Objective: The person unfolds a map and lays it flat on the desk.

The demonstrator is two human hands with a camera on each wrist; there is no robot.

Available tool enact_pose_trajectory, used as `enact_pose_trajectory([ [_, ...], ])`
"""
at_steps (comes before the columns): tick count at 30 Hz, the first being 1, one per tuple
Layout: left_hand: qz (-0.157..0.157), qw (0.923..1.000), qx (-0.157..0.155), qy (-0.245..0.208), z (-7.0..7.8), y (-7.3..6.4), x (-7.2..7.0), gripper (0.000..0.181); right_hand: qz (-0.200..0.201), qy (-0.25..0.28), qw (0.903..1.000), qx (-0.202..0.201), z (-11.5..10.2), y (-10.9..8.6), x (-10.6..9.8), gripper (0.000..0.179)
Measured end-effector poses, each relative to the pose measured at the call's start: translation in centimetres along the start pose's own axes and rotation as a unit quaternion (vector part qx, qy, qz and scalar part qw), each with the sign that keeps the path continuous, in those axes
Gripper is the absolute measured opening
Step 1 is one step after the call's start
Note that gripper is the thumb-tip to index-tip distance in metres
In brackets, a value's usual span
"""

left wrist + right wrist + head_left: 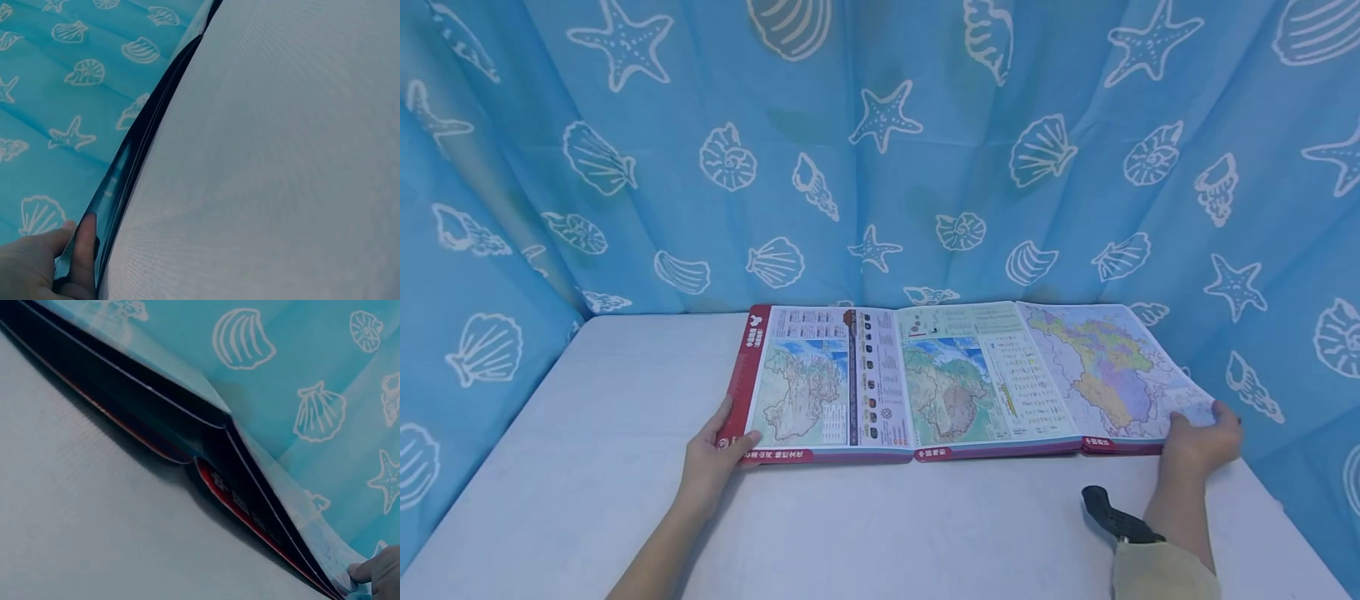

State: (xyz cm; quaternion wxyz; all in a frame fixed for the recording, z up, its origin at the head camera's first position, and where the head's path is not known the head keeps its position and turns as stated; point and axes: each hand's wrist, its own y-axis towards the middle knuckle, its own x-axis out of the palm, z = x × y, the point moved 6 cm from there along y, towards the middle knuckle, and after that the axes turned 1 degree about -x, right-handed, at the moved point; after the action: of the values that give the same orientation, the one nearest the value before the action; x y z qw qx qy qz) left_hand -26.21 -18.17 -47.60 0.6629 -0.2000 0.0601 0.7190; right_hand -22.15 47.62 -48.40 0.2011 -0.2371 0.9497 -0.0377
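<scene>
A folding map [955, 392] of joined panels lies spread sideways on the table, with coloured maps and printed text on its upper face and a red strip down its left side. My left hand [709, 462] pinches the lower left edge, thumb on the red-bordered face. At the lower right corner, my right hand [1206, 437] grips the map with the thumb on top. From the left wrist, the glossy map edge [128, 169] appears beside the left hand [37, 262]. In the right wrist view, layered panels [269, 494] gap apart, with the right hand [379, 572] at their end.
The white table [887, 533] extends in front of the map and to its left. A blue curtain [880, 183] printed with shells and starfish hangs behind and along both sides. A black strap or device piece [1116, 517] sits at my right wrist, above a beige sleeve [1161, 571].
</scene>
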Motion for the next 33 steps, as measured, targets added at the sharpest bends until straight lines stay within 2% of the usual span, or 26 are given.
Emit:
enact_pose_trajectory([
  [5, 0.004, 0.9993, 0.016, 0.033, 0.3, 0.0, 0.1, 0.084, 0.006, -0.004, 1.0, 0.0, 0.0, -0.2, -0.4, 0.068],
  [9, 0.013, 0.9975, 0.031, 0.063, 0.5, 0.1, 0.0, 0.085, 0.015, -0.011, 0.9997, -0.014, -0.2, -0.4, -0.5, 0.068],
  [15, 0.043, 0.9942, 0.041, 0.089, 0.6, 0.0, -0.9, 0.083, 0.019, 0.023, 0.9995, -0.01, -0.3, -1.1, 0.5, 0.065],
  [21, 0.046, 0.9937, 0.044, 0.092, 0.8, 0.1, -1.1, 0.082, 0.001, 0.057, 0.9982, -0.021, -1.8, -2.3, 1.7, 0.061],
  [25, 0.057, 0.9924, 0.052, 0.095, 1.2, 0.2, -1.2, 0.082, -0.036, 0.076, 0.996, -0.032, -3.4, -4.1, 3.6, 0.063],
  [28, 0.052, 0.9916, 0.063, 0.1, 1.6, 0.2, -1.1, 0.082, -0.073, 0.074, 0.9932, -0.051, -4.6, -5.7, 5.3, 0.065],
  [30, 0.046, 0.9899, 0.075, 0.111, 1.9, 0.2, -0.9, 0.083, -0.094, 0.057, 0.9911, -0.075, -5.4, -6.9, 6.2, 0.067],
  [33, 0.038, 0.9839, 0.112, 0.134, 2.6, 0.0, -0.5, 0.085, -0.119, 0.032, 0.9849, -0.122, -6.4, -8.5, 7.1, 0.071],
])
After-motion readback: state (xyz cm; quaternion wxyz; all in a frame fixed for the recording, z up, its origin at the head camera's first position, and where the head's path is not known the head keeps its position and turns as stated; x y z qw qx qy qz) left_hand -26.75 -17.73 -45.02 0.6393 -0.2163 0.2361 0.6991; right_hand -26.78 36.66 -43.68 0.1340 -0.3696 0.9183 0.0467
